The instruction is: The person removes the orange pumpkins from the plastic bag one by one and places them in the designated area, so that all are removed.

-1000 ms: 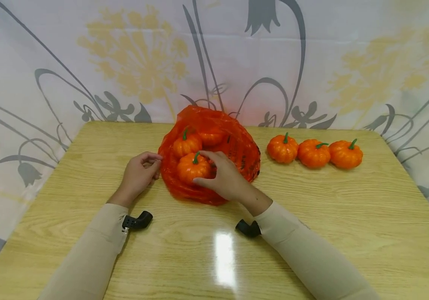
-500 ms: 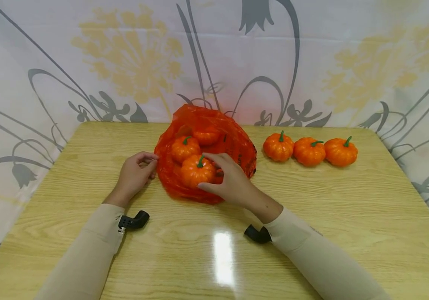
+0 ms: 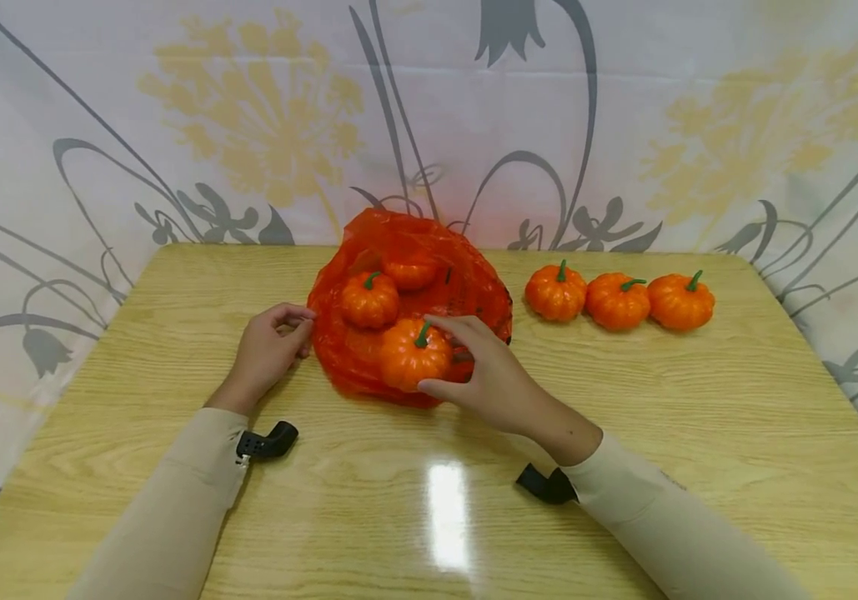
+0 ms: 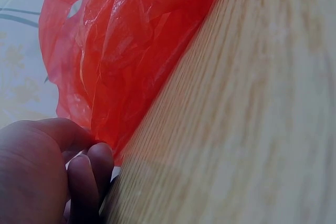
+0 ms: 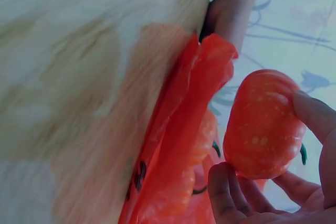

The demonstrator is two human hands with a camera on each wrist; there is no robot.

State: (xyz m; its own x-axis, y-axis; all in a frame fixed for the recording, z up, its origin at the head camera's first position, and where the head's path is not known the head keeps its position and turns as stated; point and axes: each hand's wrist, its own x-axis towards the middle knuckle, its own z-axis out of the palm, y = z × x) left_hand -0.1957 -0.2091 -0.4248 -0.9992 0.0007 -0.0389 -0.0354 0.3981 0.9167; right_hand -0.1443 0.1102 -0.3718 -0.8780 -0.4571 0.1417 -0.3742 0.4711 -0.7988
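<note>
My right hand [image 3: 499, 375] grips a small orange pumpkin [image 3: 412, 357] with a green stem, thumb on the near side and fingers on the far side. In the right wrist view this pumpkin [image 5: 265, 124] is raised above the rim of a thin red plastic bag [image 5: 173, 129]. Two more pumpkins lie inside the opened bag [image 3: 474, 283]: one at the left [image 3: 370, 300], another farther back [image 3: 409, 272]. At the bag's left edge, my left hand [image 3: 267, 354] pinches the plastic between thumb and fingers; the left wrist view shows the film [image 4: 121, 66] running into the fingertips.
Three similar pumpkins stand in a row right of the bag: a left one [image 3: 556, 293], a middle one [image 3: 619, 302] and a right one [image 3: 681, 302]. The wooden table [image 3: 368, 500] ends at a flower-patterned cloth [image 3: 429, 108]. Black wrist cameras sit at both sleeves.
My right hand has lifted the pumpkin up from the bag's inside and moved it right and toward me. The left hand keeps its place at the bag's edge.
</note>
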